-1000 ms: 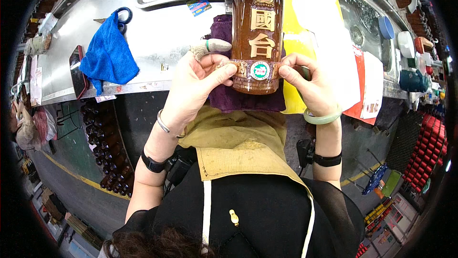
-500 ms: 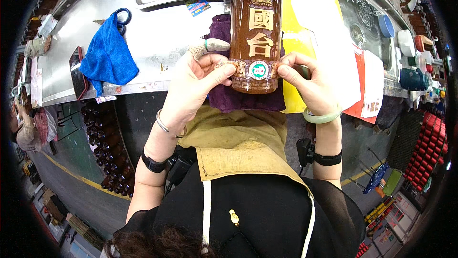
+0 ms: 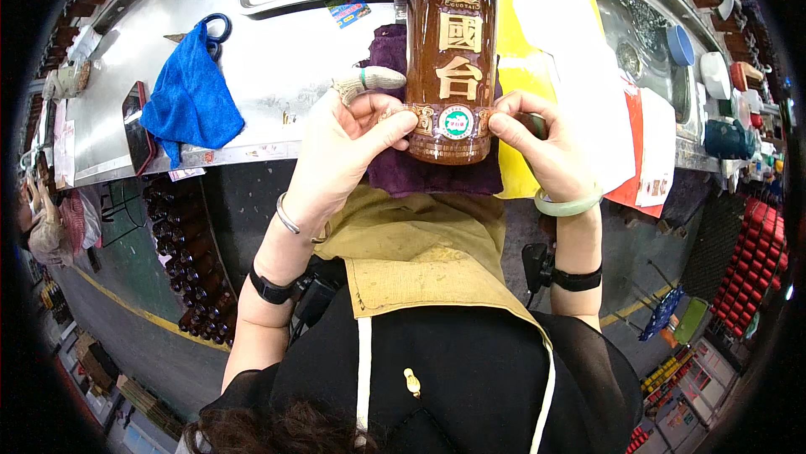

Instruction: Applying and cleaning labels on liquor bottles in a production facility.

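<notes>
A brown glass bottle (image 3: 451, 51) with gold characters lies on a dark purple cloth (image 3: 389, 164), its neck pointing away from me. Across its lower part runs a patterned label band (image 3: 426, 123) with a round green-and-white emblem. My left hand (image 3: 361, 131) pinches the band's left end between thumb and fingers, at the bottle's edge. A knitted finger cover (image 3: 375, 80) is on one of its fingers, which sticks out toward the glass. My right hand (image 3: 537, 139) is closed at the band's right end, thumb against the bottle. The curled fingertips are partly hidden.
Left on the metal bench are a blue cloth (image 3: 193, 101) over scissors (image 3: 218, 28), a phone (image 3: 137, 128) and a small card (image 3: 348, 12). Yellow-and-white sheeting (image 3: 579, 59) lies right of the bottle, before a sink (image 3: 646, 42) and a blue cap (image 3: 679, 46).
My left thumb has shifted very slightly to the right along the label band. The bottle and my right hand stay in place.
</notes>
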The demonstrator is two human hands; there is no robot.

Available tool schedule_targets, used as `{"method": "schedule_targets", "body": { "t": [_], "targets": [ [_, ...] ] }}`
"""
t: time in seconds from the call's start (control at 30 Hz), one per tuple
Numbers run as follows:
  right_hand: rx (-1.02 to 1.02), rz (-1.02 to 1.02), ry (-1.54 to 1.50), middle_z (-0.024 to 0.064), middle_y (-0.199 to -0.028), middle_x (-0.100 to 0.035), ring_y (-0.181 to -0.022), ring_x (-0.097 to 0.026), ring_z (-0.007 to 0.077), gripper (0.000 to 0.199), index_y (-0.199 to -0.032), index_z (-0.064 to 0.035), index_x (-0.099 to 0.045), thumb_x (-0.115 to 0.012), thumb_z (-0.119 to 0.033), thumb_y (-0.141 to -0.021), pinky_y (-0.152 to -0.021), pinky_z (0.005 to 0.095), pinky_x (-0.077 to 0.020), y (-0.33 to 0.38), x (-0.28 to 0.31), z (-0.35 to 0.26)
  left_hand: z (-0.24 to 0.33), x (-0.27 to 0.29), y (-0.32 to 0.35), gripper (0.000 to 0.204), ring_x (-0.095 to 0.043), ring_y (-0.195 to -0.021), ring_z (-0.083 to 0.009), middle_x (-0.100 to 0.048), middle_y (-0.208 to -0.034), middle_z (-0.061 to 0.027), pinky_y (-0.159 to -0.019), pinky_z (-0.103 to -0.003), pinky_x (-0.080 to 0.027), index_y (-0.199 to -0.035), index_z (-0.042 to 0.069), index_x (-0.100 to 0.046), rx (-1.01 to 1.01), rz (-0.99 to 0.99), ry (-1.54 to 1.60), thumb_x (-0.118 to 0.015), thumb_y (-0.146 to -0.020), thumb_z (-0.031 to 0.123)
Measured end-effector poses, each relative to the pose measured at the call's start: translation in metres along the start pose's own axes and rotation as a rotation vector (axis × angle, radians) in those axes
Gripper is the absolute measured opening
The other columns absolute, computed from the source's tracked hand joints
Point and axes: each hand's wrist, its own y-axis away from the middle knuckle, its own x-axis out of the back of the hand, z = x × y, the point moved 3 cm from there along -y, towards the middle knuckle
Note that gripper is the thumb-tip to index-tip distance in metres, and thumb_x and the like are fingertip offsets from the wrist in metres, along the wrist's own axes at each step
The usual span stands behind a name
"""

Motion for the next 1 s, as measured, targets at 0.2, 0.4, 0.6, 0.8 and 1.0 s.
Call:
{"method": "schedule_targets", "body": {
  "t": [0.2,0.4,0.6,0.8,1.0],
  "targets": [
    [-0.007,-0.015,0.009,-0.0058,-0.089,-0.065,-0.082,-0.055,0.0027,0.016,-0.099,-0.0021,-0.073,-0.078,-0.017,-0.099,-0.074,0.0205,-0.0452,-0.0004,0.0009,-0.0024,-0.0018,0.0005,-0.0002,0.042,-0.069,-0.092,-0.0138,-0.070,-0.104,-0.0099,-0.079,-0.028,-0.060,-0.128,-0.005,-0.054,-0.009,0.009,-0.005,-0.079,-0.096,0.005],
    [-0.009,-0.018,-0.024,-0.0055,-0.090,-0.066,-0.083,-0.057,0.0030,0.015,-0.099,-0.0022,-0.073,-0.078,-0.017,-0.099,-0.075,0.0207,-0.0462,-0.0004,0.0019,0.0016,0.0003,0.0000,-0.0002,0.045,-0.069,-0.092,-0.0141,-0.070,-0.104,-0.0103,-0.079,-0.028,-0.060,-0.130,-0.006,-0.053,0.014,0.012,-0.006,-0.079,-0.096,0.005],
    [-0.004,-0.029,-0.041,-0.0054,-0.089,-0.066,-0.083,-0.057,0.0031,0.015,-0.099,-0.0025,-0.073,-0.077,-0.017,-0.099,-0.075,0.0211,-0.0469,-0.0004,0.0004,-0.0006,-0.0012,0.0022,-0.0002,0.048,-0.069,-0.094,-0.0147,-0.070,-0.105,-0.0111,-0.079,-0.028,-0.060,-0.132,-0.006,-0.051,0.018,0.013,-0.015,-0.080,-0.096,0.006],
    [-0.012,-0.018,-0.033,-0.0057,-0.088,-0.066,-0.081,-0.057,0.0027,0.015,-0.099,-0.0027,-0.073,-0.078,-0.017,-0.099,-0.074,0.0207,-0.0462,0.0001,0.0012,-0.0015,-0.0025,0.0025,-0.0006,0.049,-0.069,-0.095,-0.0140,-0.070,-0.106,-0.0103,-0.080,-0.028,-0.060,-0.135,-0.004,-0.051,0.024,0.017,-0.029,-0.079,-0.096,0.006],
    [-0.017,0.010,0.002,-0.0068,-0.087,-0.065,-0.080,-0.056,0.0021,0.013,-0.097,-0.0042,-0.074,-0.078,-0.016,-0.098,-0.073,0.0203,-0.0453,-0.0004,-0.0006,-0.0015,-0.0022,0.0011,0.0004,0.045,-0.065,-0.091,-0.0105,-0.066,-0.100,-0.0022,-0.077,-0.025,-0.056,-0.137,0.000,-0.055,-0.003,0.005,-0.040,-0.075,-0.097,0.001]
  ]
}}
